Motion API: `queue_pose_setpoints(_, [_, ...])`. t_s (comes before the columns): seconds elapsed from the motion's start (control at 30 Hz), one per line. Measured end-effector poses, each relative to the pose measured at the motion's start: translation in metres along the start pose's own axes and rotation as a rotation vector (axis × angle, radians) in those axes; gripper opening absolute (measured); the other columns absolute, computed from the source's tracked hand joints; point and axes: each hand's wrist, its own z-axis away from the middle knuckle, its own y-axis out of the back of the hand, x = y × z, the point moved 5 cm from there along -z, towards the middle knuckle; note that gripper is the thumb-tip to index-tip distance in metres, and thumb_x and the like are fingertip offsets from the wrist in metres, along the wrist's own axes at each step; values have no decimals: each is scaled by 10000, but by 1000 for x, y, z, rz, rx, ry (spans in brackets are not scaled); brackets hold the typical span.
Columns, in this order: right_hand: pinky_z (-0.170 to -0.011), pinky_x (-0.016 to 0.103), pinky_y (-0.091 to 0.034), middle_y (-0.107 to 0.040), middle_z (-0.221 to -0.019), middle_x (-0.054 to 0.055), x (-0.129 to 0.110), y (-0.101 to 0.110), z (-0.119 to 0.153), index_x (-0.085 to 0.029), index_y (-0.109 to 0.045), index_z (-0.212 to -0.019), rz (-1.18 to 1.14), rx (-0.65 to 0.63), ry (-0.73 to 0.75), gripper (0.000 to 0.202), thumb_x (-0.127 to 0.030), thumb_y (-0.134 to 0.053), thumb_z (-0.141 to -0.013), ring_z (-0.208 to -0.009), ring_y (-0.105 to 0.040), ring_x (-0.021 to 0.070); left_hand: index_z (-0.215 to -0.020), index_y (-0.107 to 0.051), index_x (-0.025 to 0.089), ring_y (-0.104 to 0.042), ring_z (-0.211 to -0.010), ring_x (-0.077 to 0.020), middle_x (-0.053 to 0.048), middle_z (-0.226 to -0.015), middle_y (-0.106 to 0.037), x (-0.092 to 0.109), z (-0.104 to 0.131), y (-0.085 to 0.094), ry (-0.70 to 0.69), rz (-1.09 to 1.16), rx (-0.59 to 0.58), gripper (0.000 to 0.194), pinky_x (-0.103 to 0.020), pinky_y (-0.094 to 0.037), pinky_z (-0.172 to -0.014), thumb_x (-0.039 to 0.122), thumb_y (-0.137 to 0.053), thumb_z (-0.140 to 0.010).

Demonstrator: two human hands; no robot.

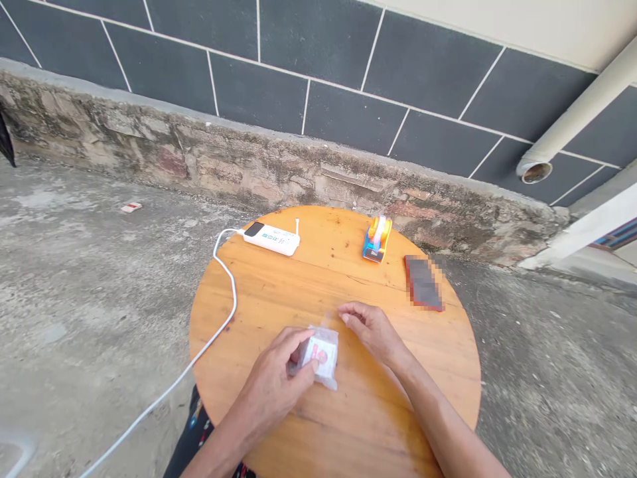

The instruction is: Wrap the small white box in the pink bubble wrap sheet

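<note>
A small white box with a red print (321, 356), wrapped in clear crinkled plastic, rests on the round wooden table. My left hand (279, 372) grips it from the left, with the thumb on its near side and the fingers at its far left edge. Beyond the box's far edge is a faint, see-through strip (327, 318) that looks like clear tape. Its far end meets the fingertips of my right hand (371, 328), which are pinched together just right of the box. The strip is thin and blurred.
A blue and orange tape dispenser (377, 240) stands at the table's (279, 292) far side. Right of it lies a pixelated, red-edged dark object (424, 283). A white power bank (271, 239) lies back left, its cable (219, 332) crossing the left edge. Behind is a stone-based wall (298, 176).
</note>
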Motion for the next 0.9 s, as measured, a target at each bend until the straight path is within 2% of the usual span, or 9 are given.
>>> queue_pose_setpoints(0.1, [-743,303,-472,-691,-887,33,0,-2,-14,-194,-687,-937,91,-5,35,202,-262,-512,-865,-822,-626,200,-1177,-562,208,-562,-787,-151,-47,-1014,-598,-3,0,-1,-1,-6,-7,360,-263,-476,-724,205,-507,-821])
queue_pose_setpoints(0.2, [-670,282,-450,-676,-780,12,-2,-5,-14,-197,-684,-903,144,16,12,201,-223,-487,-873,-717,-610,179,-1170,-561,216,-561,-789,-148,-53,-1055,-591,-4,0,-3,-1,4,-9,339,-259,-479,-720,220,-498,-837])
queue_pose_setpoints(0.27, [-701,287,-450,-681,-837,20,-6,-7,-10,-201,-680,-934,165,22,36,210,-202,-476,-882,-759,-612,181,-1175,-557,219,-562,-790,-149,-58,-1077,-588,-4,0,-3,5,8,-12,341,-260,-483,-720,222,-497,-839])
queue_pose_setpoints(0.37, [-821,316,-437,-659,-999,47,-17,-11,-6,-204,-662,-1014,200,18,178,234,-173,-459,-901,-923,-589,197,-1186,-549,219,-565,-790,-153,-64,-1076,-588,-4,1,-4,16,3,-13,357,-265,-488,-718,216,-502,-832])
queue_pose_setpoints(0.53, [-855,362,-386,-611,-1021,81,-29,-19,-9,-199,-651,-1074,423,11,325,268,-252,-409,-970,-951,-519,220,-1181,-559,218,-567,-852,-174,-80,-1101,-581,-1,1,-3,8,17,-10,331,-281,-496,-748,293,-504,-863])
queue_pose_setpoints(0.63, [-817,361,-365,-598,-999,84,-33,-24,-10,-195,-665,-950,502,-1,331,317,-311,-373,-993,-907,-496,215,-1187,-554,216,-563,-841,-168,-80,-1089,-580,-3,2,-4,20,22,-23,333,-268,-494,-727,302,-500,-870])
queue_pose_setpoints(0.73, [-797,349,-354,-599,-938,67,-38,-24,-9,-183,-617,-825,457,-4,329,389,-345,-316,-1012,-852,-491,194,-1200,-545,219,-560,-816,-155,-75,-1106,-573,-5,3,-5,17,12,-33,342,-256,-490,-710,277,-496,-866])
queue_pose_setpoints(0.9, [-677,275,-393,-565,-761,12,-41,-18,-5,-194,-541,-806,99,-110,261,426,-405,-240,-1022,-711,-515,148,-1216,-539,232,-565,-898,-169,-68,-1151,-565,-5,3,-5,6,9,-28,356,-271,-488,-778,247,-493,-863])
